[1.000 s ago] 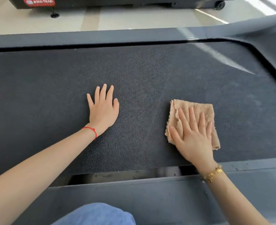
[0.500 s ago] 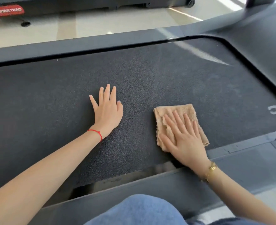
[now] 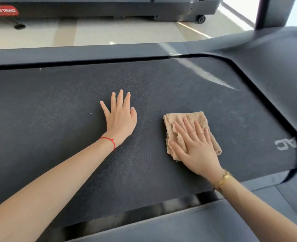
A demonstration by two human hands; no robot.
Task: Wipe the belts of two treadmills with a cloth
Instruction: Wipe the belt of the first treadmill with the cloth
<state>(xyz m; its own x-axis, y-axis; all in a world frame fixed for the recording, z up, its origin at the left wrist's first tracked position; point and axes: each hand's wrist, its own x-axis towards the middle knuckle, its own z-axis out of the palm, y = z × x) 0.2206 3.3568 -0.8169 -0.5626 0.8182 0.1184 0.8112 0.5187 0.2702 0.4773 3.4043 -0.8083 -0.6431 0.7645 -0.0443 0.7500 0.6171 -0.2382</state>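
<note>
The dark textured treadmill belt [image 3: 56, 102] fills most of the view. My left hand [image 3: 120, 117], with a red string at the wrist, lies flat on the belt with fingers spread and nothing in it. A folded tan cloth [image 3: 193, 117] rests on the belt to its right. My right hand [image 3: 196, 147], with a gold bracelet at the wrist, presses flat on the cloth and covers its near half. White lettering [image 3: 284, 144] is printed on the belt near its right end.
Grey side rails run along the far [image 3: 91, 53] and near [image 3: 179, 224] edges of the belt. The motor cover [image 3: 275, 67] curves around the right end, with an upright post [image 3: 271, 11] behind it. A second treadmill [image 3: 109, 7] stands across a strip of pale floor [image 3: 109, 32].
My right hand has slid the cloth leftward along the belt, closer to my left hand. The view has swung right, bringing the belt's lettering and the post into sight.
</note>
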